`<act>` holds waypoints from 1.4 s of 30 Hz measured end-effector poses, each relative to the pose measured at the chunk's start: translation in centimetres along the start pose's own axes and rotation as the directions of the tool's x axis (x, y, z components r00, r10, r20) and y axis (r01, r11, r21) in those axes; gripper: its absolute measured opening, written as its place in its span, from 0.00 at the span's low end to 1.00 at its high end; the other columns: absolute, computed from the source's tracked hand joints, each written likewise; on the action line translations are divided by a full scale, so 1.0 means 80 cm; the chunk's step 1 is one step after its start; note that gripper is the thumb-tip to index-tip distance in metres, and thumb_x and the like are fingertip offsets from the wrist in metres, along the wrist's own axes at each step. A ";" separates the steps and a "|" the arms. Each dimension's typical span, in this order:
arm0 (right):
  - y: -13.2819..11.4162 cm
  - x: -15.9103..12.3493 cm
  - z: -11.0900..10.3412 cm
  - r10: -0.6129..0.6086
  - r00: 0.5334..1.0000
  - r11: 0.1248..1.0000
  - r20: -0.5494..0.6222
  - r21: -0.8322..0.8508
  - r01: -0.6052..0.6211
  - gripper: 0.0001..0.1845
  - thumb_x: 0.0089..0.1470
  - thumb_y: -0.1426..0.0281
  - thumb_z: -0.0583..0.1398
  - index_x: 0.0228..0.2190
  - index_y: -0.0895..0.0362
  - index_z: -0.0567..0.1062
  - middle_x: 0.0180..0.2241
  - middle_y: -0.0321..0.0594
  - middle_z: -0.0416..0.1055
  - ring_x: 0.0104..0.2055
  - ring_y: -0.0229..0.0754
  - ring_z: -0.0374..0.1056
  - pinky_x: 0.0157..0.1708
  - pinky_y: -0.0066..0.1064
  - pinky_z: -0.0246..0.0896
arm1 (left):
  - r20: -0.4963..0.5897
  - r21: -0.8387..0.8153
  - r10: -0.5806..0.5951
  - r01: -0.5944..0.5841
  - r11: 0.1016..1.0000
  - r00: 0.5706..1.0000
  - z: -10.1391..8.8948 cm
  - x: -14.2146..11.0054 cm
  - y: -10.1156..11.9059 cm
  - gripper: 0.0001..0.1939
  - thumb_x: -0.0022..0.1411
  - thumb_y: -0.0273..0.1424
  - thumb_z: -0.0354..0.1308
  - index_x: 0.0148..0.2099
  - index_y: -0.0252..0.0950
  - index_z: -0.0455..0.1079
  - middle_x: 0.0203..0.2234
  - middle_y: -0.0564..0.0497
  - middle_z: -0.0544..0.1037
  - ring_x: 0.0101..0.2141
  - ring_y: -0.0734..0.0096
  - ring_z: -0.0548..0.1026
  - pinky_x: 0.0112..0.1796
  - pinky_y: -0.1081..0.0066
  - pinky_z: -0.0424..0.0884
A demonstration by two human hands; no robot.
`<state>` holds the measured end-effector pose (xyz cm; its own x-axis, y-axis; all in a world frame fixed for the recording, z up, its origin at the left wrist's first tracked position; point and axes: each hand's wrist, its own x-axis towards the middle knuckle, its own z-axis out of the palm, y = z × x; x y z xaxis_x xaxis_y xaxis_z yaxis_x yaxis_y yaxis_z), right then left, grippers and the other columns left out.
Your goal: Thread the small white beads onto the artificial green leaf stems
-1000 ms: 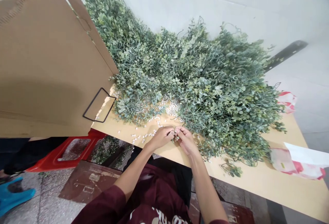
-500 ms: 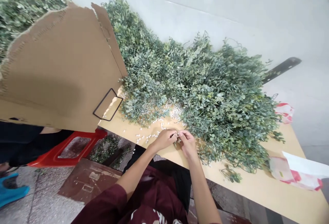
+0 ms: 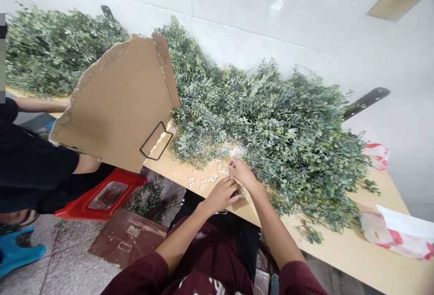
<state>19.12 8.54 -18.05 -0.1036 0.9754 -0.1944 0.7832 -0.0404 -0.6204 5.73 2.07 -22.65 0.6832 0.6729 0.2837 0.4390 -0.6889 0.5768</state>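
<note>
The left hand (image 3: pixel 220 195) and the right hand (image 3: pixel 241 173) work close together at the near edge of the foliage, over the tabletop (image 3: pixel 339 245). Both are curled inward, fingers bent down rather than spread. The right fingertips reach toward a small greenish sprig (image 3: pixel 240 189) just beside the left hand, but the fingers hide it, so I cannot tell whether either hand actually grips it.

Small white beads (image 3: pixel 206 178) lie scattered on the tabletop just left of the hands, and more of them are heaped against the foliage (image 3: pixel 271 123), a large mound of artificial-looking leafy stems. A cardboard sheet (image 3: pixel 115 100) with a black wire loop (image 3: pixel 156 140) stands at the left of the mound. A red-and-white plastic bag (image 3: pixel 393 234) lies at the right end of the tabletop.

For fine work like this, it seems best to pinch with the fingertips, keep both wrists low and steady, and hold the hands clear of the loose beads. Tangled stems can snag, so separating them gently looks safer than pulling.

Further left, a co-worker's arm (image 3: pixel 37 104) rests beside a second mound of foliage (image 3: pixel 57 53).
</note>
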 end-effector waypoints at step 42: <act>0.059 -0.122 0.044 0.227 0.956 0.382 -0.188 0.920 0.091 0.11 0.50 0.61 0.65 0.30 0.55 0.73 0.24 0.34 0.66 0.24 0.34 0.61 0.23 0.26 0.56 | 0.045 -0.632 -0.363 0.308 0.711 0.931 -0.026 -0.009 0.002 0.10 0.63 0.33 0.56 0.44 0.35 0.73 0.34 0.52 0.79 0.36 0.70 0.75 0.41 0.73 0.68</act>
<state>21.67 -1.89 -21.73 0.1942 0.9637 -0.1833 -0.2740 -0.1261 -0.9534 4.12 2.03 -21.11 0.5031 0.8640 0.0201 0.1536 -0.1122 0.9817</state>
